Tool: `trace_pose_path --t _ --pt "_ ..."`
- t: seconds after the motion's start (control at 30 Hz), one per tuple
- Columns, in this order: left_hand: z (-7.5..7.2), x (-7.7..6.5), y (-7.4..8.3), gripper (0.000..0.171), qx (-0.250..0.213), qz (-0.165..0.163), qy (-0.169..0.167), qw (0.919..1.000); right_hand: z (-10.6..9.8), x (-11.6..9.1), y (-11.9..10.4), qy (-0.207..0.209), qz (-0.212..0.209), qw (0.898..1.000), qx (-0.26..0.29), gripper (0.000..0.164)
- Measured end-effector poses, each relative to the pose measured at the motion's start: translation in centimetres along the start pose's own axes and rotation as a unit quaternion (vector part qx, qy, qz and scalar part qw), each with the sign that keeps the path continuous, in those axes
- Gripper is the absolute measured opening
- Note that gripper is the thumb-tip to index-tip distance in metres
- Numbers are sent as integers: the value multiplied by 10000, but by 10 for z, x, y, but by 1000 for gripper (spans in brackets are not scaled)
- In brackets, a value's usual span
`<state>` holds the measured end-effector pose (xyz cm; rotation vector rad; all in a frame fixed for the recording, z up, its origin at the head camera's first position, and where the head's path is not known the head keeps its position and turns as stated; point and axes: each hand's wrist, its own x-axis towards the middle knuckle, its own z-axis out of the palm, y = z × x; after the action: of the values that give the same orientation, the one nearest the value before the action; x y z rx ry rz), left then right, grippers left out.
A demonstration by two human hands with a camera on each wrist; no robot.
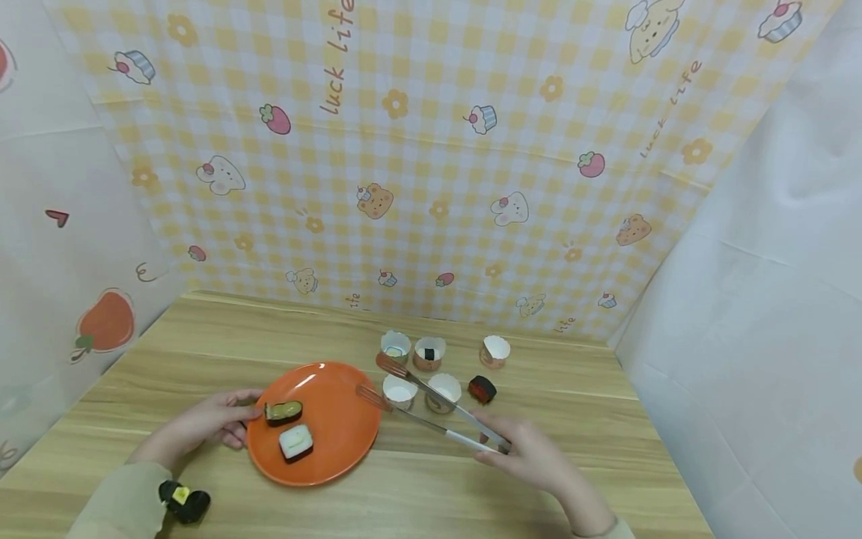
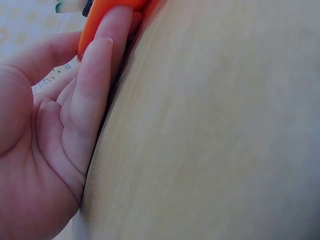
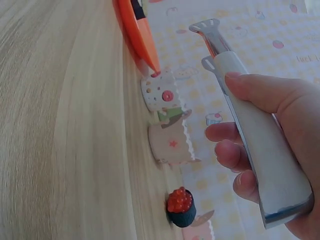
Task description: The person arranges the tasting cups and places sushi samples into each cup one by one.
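My left hand (image 1: 215, 421) pinches the left rim of an orange plate (image 1: 343, 442), thumb above and fingers at its underside; the left wrist view shows this grip up close. On the plate's left half lie a sushi piece with a yellowish-brown topping (image 1: 283, 412) and a white-topped sushi piece (image 1: 296, 442). In my right hand (image 1: 532, 453) are metal tongs (image 1: 431, 391) with white handles, held between thumb and fingers. Their two ends stand apart over the plate's right edge and the nearby cups, nothing between them. A red roe sushi piece (image 1: 482, 388) sits on the table beyond my right hand.
Paper cups stand right of the plate: one cup (image 1: 429, 353) holds a black-and-white sushi piece, another cup (image 1: 396, 346) something pale. More cups (image 1: 400, 391) stand in front, and one cup (image 1: 494, 351) farther right. A black ornament with yellow (image 1: 184, 501) is by my left sleeve. Patterned cloth (image 1: 417, 150) encloses the table.
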<state>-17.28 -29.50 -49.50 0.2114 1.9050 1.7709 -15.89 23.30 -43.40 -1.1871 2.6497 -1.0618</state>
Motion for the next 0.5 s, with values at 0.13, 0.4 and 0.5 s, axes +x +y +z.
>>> trace_pose_path --t 0.13,0.4,0.5 --pt "-1 0 -1 65 -30 31 -36 10000 3 5 -1 -72 -93 9999 5 56" --pt "-1 -1 -2 65 -44 88 -65 9999 9 14 -4 -189 -240 9995 32 56" --pt "0 0 -1 65 -7 68 -24 10000 11 17 -5 -220 -259 9994 42 58"
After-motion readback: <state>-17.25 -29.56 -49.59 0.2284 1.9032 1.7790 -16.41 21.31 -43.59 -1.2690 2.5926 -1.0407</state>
